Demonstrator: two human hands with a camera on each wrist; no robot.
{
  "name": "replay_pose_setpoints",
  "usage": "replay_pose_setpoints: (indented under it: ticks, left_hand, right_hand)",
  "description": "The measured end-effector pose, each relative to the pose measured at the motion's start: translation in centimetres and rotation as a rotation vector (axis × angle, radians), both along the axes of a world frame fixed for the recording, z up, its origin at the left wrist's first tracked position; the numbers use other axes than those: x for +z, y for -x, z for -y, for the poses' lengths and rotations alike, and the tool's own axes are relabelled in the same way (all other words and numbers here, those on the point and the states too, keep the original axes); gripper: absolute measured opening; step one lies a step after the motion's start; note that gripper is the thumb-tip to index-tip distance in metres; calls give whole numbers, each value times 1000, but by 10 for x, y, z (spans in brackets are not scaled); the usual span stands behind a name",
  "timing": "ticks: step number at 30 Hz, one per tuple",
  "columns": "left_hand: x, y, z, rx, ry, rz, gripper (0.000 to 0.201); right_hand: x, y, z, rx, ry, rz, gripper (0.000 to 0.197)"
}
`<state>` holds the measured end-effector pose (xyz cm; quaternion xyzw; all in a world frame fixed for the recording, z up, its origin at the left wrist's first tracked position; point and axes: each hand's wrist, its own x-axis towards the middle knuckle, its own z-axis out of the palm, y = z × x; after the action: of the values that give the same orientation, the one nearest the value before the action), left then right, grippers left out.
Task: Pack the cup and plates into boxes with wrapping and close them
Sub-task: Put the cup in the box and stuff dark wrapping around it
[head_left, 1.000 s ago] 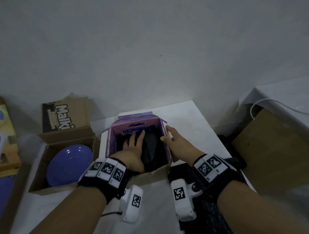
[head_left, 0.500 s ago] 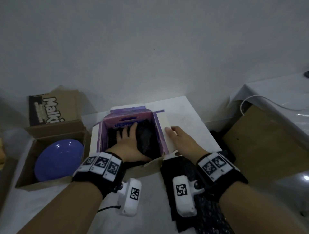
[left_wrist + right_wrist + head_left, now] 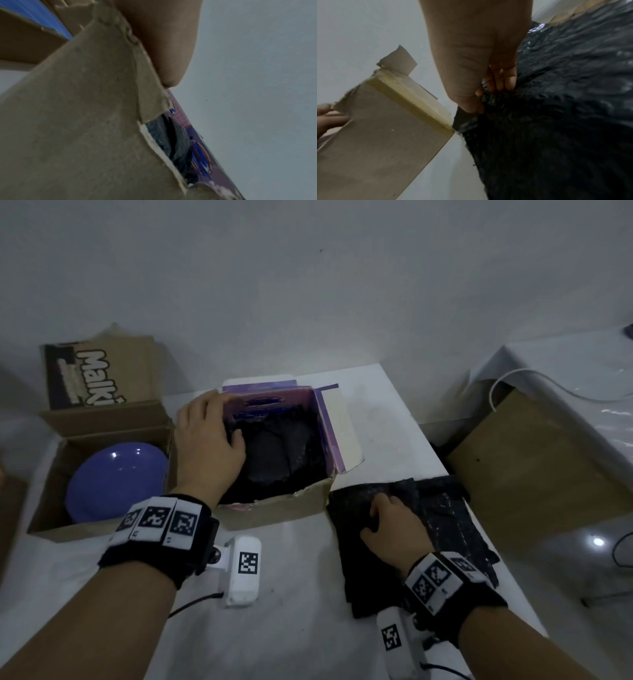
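Note:
An open box (image 3: 325, 433) with a purple lining stands mid-table and holds a bundle in black wrapping (image 3: 270, 455). My left hand (image 3: 210, 436) grips the box's left wall, thumb inside and fingers outside; in the left wrist view the brown box wall (image 3: 77, 121) fills the frame, with the black wrapping (image 3: 178, 142) showing through a gap. My right hand (image 3: 385, 517) lies on a pile of black bubble wrap sheets (image 3: 442, 529) right of the box, and its fingertips (image 3: 498, 83) pinch the top sheet (image 3: 556, 108). A blue plate (image 3: 116, 481) lies in a cardboard box (image 3: 102, 419) at left.
A "Malki" printed flap (image 3: 92, 374) stands up behind the plate box. Right of the table is a brown board (image 3: 534, 467) and a white surface (image 3: 565, 378) with a white cable (image 3: 507, 381). The table's right edge runs close to the wrap pile.
My left hand came off the wrapped bundle inside the box and took hold of the left wall. My right hand left the box's right flap and dropped onto the black wrap sheets.

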<state>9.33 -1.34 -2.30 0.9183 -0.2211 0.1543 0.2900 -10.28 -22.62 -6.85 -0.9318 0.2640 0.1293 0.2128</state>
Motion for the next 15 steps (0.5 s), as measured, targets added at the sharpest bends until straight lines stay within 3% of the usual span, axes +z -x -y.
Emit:
replay_pose_setpoints:
  ticks: [4,6,8,11,15]
  left_hand:
    - [-5,-3,-1,15,-10,-58,54]
    - [-5,-2,0,9,-24,-55,55]
    - [-4,-1,0,12,-27,-56,54]
    - [-3,0,0,10,-17,-57,53]
    - [-3,1,-1,11,-4,-61,49]
  right_hand:
    - [3,-1,4,-71,-7,107,29]
    - [5,-3,5,-103,146,142,46]
    - [6,-6,8,-59,248,65,68]
    - [7,-14,12,4,181,-39,82]
    - [9,-19,13,-153,294,-92,113]
